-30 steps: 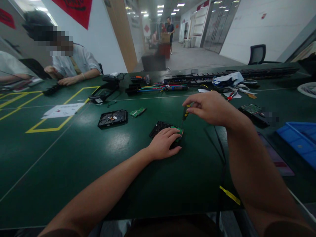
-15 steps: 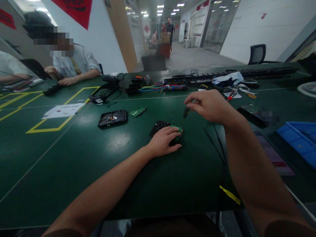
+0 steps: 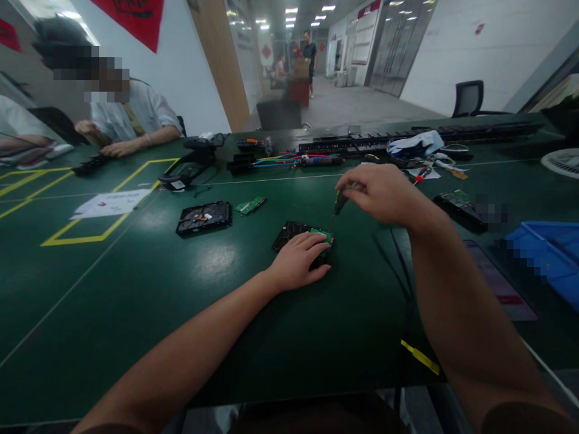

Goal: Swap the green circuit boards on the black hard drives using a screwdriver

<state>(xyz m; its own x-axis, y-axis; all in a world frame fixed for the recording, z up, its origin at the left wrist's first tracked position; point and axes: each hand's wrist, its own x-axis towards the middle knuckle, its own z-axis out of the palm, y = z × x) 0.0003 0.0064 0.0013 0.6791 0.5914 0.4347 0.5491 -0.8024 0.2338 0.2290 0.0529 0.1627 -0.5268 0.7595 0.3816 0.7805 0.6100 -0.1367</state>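
Note:
A black hard drive with a green circuit board lies on the green table in front of me. Across its top and near edge my left hand is laid, fingers over the board and thumb at the near side, gripping it against the table. My right hand is closed around the handle of a screwdriver. The screwdriver stands steeply, its tip at the board's right edge; the exact contact point is too small to tell. Farther left lie another hard drive and a loose green circuit board.
To the right are a third drive, a blue bin and a flat purple-screened device. Cables and tools line the back. A yellow cable tie lies near the front edge. A co-worker sits at the far left.
The whole view has shifted slightly. Both hands keep their places on the drive and the screwdriver; the screwdriver's handle shows a little more below my right fingers.

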